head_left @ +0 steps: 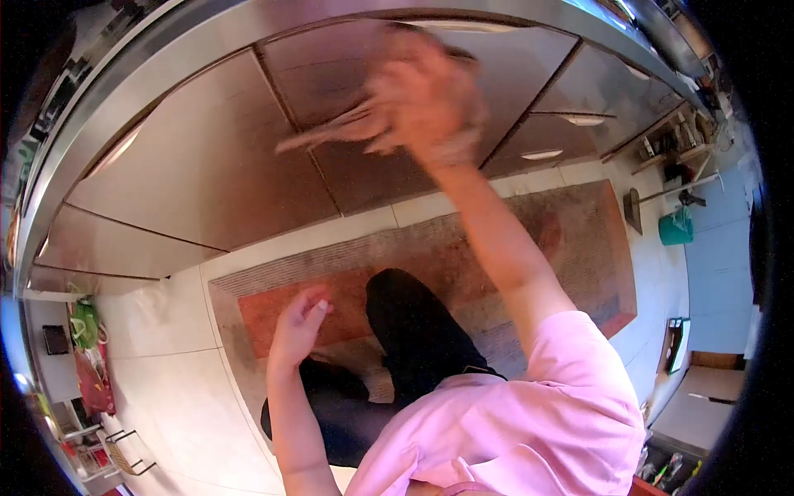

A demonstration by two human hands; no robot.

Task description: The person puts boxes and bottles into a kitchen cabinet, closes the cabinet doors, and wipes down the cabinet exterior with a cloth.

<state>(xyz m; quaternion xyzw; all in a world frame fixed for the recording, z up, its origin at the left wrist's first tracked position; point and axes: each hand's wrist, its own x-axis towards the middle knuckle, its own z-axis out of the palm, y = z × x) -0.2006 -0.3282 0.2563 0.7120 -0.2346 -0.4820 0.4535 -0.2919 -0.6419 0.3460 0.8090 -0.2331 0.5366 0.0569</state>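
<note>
My right hand [434,99] is raised against the brown cabinet front [364,178], blurred by motion. It presses a crumpled, pale cloth [347,131], whose loose end trails to the left across a door seam. Part of the cloth is hidden behind the fingers. Low on the left, my left hand [299,322] hovers above the rug beside my knee, thumb and fingers loosely apart and nothing in them. A curved light handle [463,26] is set at the top of the door just above my right hand.
A worn red and brown rug [273,310] lies under me on pale floor tiles [165,388]. A teal bucket [676,227] stands at the right near open shelves [674,149]. Colourful bags [91,355] hang at the left, above a wire rack [128,453]. A metal counter edge [165,62] curves overhead.
</note>
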